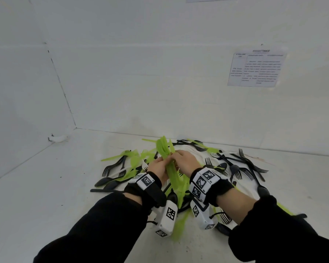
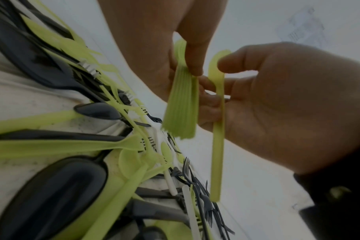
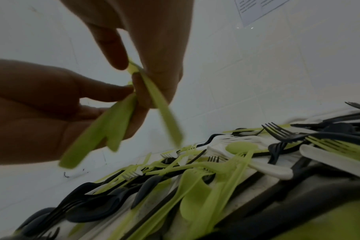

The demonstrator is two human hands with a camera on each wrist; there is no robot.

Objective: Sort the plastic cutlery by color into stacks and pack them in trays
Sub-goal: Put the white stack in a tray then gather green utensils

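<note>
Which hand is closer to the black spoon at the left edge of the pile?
Left. The left hand, gripping the green bundle, is just right of the black spoon; the right hand, pinching one green piece, is farther right, beyond it.

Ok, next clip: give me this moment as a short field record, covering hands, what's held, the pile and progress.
left hand: holds green cutlery stack
right hand: pinches a single green piece beside the stack
pile: mixed green, black and white cutlery loose on the white surface
trays: none in view
wall: printed sheet
progress: green being gathered; nothing packed that can be seen
</note>
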